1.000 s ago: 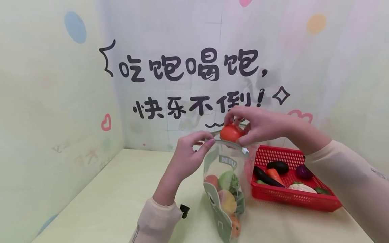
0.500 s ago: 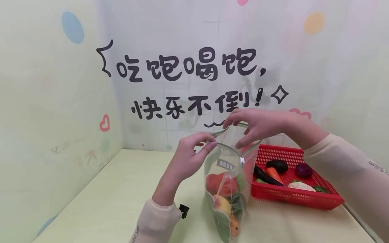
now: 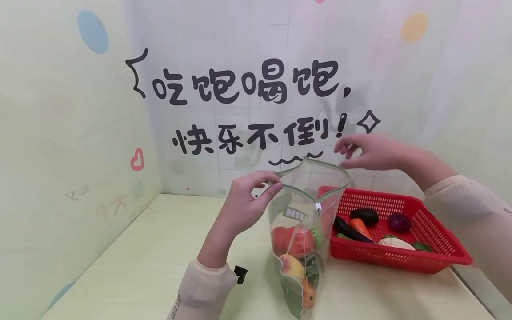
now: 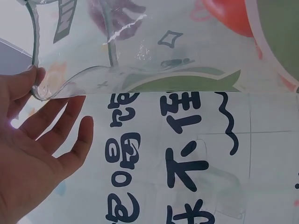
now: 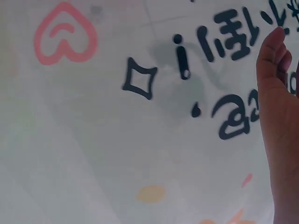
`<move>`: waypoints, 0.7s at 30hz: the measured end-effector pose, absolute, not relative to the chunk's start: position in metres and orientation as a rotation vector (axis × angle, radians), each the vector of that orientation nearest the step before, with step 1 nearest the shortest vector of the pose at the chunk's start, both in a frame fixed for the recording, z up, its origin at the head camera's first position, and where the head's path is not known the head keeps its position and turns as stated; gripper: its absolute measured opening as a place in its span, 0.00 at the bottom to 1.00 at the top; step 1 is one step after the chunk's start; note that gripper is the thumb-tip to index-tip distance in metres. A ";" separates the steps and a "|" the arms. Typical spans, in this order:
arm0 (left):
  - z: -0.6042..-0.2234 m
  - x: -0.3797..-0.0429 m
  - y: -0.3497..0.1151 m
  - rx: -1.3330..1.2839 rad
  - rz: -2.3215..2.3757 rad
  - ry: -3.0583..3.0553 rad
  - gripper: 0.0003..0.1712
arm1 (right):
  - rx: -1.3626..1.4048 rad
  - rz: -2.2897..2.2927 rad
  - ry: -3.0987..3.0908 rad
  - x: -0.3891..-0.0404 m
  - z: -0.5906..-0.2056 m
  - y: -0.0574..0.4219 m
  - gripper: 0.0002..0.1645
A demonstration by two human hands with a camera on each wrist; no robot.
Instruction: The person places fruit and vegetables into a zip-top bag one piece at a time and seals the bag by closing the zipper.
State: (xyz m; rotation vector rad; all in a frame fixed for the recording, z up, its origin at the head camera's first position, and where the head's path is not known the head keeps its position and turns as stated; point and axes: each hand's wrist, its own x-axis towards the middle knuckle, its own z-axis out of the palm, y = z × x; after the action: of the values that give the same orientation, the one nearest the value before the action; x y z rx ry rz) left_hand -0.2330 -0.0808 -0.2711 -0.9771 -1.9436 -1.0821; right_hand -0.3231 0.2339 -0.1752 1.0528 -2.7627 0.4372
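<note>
Left hand pinches the bag, which partly hides the basket's left edge. Right hand, loosely bent and empty, has left the bag's mouth.

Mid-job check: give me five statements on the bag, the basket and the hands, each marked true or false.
1. The left hand pinches the rim of the clear bag. True.
2. The mouth of the clear bag is zipped shut. False: it stands open.
3. A carrot lies in the red basket. True.
4. The right hand grips the carrot. False: it holds nothing.
5. The clear bag has fruit or vegetables inside. True.
</note>
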 end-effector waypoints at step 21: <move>-0.269 -0.233 -0.083 -0.978 -1.080 -1.946 0.03 | 0.474 0.374 -3.502 -0.327 -0.306 0.338 0.47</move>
State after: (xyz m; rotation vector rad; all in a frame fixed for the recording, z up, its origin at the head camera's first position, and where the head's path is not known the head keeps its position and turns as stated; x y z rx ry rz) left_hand -0.2333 -0.0827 -0.2693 -0.9785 -1.9464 -1.0795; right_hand -0.3271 0.3383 -0.3064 0.4738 -3.5022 0.3743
